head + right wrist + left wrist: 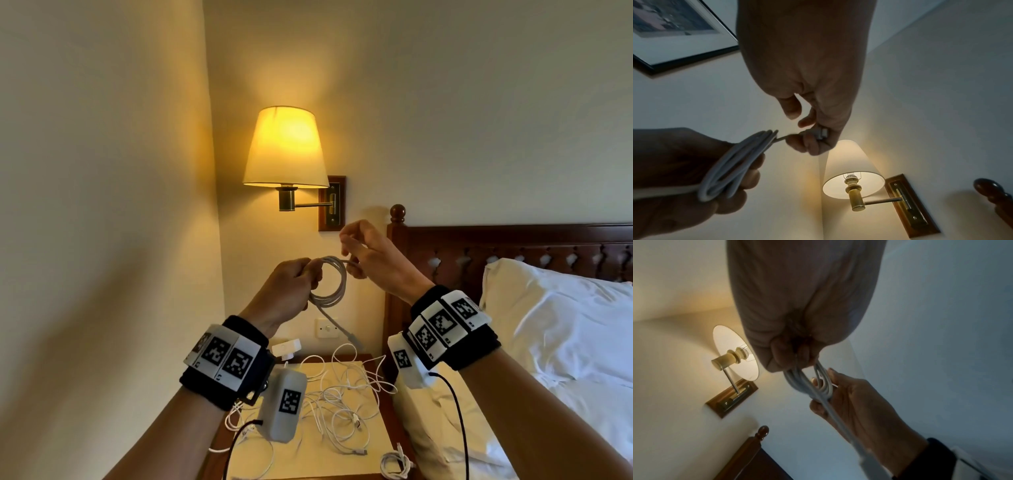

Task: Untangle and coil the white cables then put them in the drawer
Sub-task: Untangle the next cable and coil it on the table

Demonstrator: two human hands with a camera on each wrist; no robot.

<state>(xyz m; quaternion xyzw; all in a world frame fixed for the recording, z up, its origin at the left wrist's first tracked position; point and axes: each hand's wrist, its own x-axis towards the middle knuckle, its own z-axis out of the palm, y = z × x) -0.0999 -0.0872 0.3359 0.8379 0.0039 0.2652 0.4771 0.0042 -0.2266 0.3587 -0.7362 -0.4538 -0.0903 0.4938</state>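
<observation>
A white cable wound in several loops is held up in front of the wall lamp. My left hand grips the coil's left side; the loops run through its curled fingers. My right hand pinches the cable's plug end just right of the coil. The other end hangs down below the coil. More white cables lie tangled on the bedside table, and a small coiled one sits at its front right corner. The drawer is not in view.
A lit wall lamp hangs just behind the hands. A white charger block sits at the table's back by a wall switch. The wooden headboard and white pillows are on the right. A framed picture hangs on the wall.
</observation>
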